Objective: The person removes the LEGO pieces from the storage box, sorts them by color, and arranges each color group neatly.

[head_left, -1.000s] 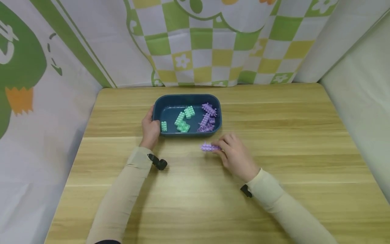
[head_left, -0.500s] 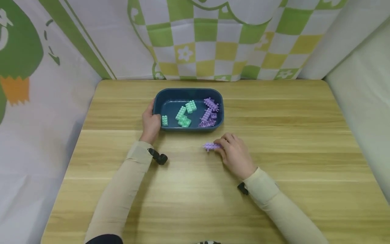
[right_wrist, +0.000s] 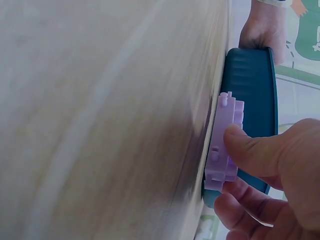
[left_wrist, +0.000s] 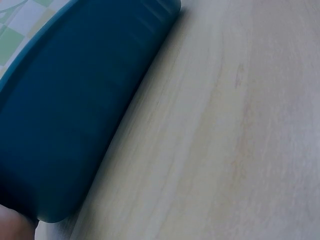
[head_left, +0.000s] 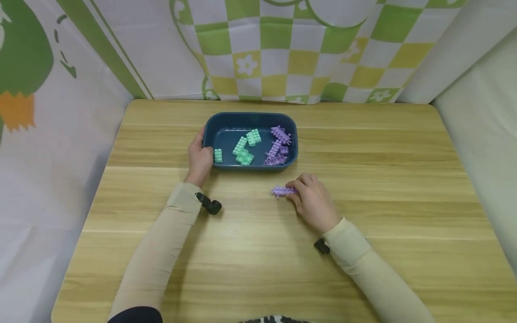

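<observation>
At the left end of a dark blue tray, my left hand grips the wall, thumb toward the near corner. My right hand pinches a purple building brick with small pegs, just in front of the tray. The right wrist view shows the thumb on one long side of that brick, fingers curled below. Inside the tray, several mint-green bricks lie at the left and middle. Several purple bricks are bunched against its right end. Only a sliver of my left hand shows in the left wrist view.
The tray stands on a wood-grain table, near its back edge. A green, yellow and white checked cloth hangs behind the table. Pale cloth walls rise at the left and right sides.
The head view has tilted slightly, so the scene sits higher. My right hand and its purple brick have drawn a little away from the tray. My left hand keeps its hold.
</observation>
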`<act>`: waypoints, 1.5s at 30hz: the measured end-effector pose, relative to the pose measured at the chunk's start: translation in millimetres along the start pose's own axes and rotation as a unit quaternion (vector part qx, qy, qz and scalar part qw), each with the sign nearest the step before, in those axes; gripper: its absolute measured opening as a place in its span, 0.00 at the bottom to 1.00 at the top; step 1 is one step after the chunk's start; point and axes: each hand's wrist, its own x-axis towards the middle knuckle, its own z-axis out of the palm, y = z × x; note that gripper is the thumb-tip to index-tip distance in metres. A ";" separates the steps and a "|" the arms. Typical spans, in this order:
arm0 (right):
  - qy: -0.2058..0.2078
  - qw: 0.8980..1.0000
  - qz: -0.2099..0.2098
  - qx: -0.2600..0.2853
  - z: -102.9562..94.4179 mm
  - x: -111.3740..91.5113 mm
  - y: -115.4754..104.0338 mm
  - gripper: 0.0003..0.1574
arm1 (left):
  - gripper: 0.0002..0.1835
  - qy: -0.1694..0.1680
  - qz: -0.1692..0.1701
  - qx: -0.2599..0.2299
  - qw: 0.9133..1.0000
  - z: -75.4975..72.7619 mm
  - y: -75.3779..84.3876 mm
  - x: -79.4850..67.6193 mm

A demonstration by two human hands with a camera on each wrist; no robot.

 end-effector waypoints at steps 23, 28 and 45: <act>-0.021 1.000 0.010 -0.004 -2.9 5.0 5.5 0.14 | 0.40 -0.002 0.003 0.009 1.000 0.3 6.4 1.1; -0.023 1.000 0.006 -0.005 -3.7 4.9 4.7 0.15 | 0.41 -0.007 0.005 0.008 1.000 0.2 4.7 1.3; 0.034 0.999 -0.005 0.016 -33.9 5.6 -6.9 0.19 | 0.40 -0.007 0.001 0.011 1.000 -1.8 0.0 -2.0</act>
